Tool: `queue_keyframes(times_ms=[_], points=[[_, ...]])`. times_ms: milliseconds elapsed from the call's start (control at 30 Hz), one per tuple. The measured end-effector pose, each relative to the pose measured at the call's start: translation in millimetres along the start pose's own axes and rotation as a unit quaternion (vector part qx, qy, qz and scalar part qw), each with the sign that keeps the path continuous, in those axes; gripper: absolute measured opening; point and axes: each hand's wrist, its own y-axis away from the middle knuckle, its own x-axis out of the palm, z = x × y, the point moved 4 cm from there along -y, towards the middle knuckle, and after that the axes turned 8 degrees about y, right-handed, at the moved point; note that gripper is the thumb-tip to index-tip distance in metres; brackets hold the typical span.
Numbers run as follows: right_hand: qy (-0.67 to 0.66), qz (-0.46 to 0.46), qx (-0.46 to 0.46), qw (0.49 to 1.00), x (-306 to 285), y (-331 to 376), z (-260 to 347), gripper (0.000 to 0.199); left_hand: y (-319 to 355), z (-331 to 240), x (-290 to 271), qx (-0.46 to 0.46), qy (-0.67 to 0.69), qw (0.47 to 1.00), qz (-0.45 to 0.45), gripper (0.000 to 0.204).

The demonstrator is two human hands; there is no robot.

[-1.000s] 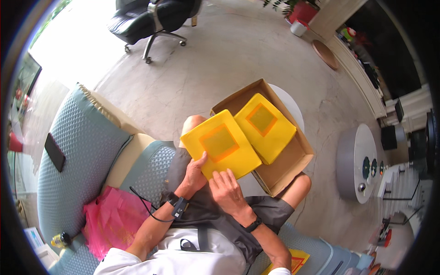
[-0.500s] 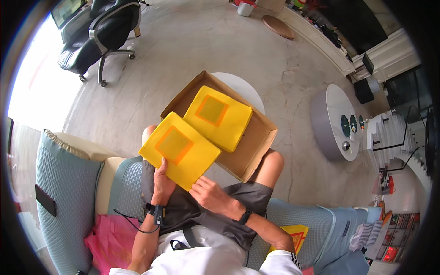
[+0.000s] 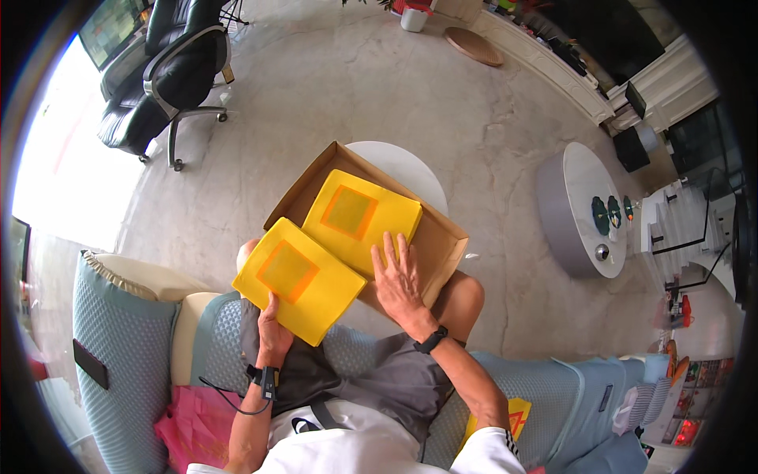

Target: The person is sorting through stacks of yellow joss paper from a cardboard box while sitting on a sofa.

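My left hand (image 3: 274,332) grips the lower edge of a yellow stack of joss paper (image 3: 316,304), thumb on top, the fingers underneath hidden. An orange square with a dull gold patch marks its top. A second, matching joss paper stack (image 3: 393,207) lies in a shallow brown cardboard box (image 3: 454,246); the held stack overlaps the box's near left side. My right hand (image 3: 399,284) is open, fingers spread, with its fingertips over the lower right part of the second stack. The box is over my lap and a white round surface (image 3: 403,162).
I sit on a sofa with a blue quilted cover (image 3: 118,347). A phone (image 3: 90,364) lies on its left arm, a pink plastic bag (image 3: 201,426) below. A yellow packet (image 3: 517,415) is at my right. A round table (image 3: 580,189) and a black office chair (image 3: 134,118) stand beyond.
My right hand has left the held stack's corner and opened over the second stack in the box. My left hand keeps its grip. The whole view has shifted slightly.
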Motion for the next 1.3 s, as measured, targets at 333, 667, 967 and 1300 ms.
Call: queue_keyframes(times_ms=[333, 667, 967, 1300], points=[[0.003, -0.090, -0.029, 0.995, -2, -5, 7, 0.024, 1, -2, -8, 0.003, -0.008, 1.000, 0.001, 0.045], [-0.120, -0.132, -0.006, 0.984, 11, -11, -9, 0.004, 6, 0, 2, 0.002, -0.002, 1.000, 0.023, 0.044], [-0.242, -0.141, 0.002, 0.960, -2, -10, -20, 0.010, 4, -1, -5, 0.015, -0.002, 0.999, 0.030, 0.045], [-0.909, 0.131, -0.042, 0.394, -219, 95, 0, 0.030, -3, 7, -4, 0.011, 0.004, 0.999, 0.052, 0.046]])
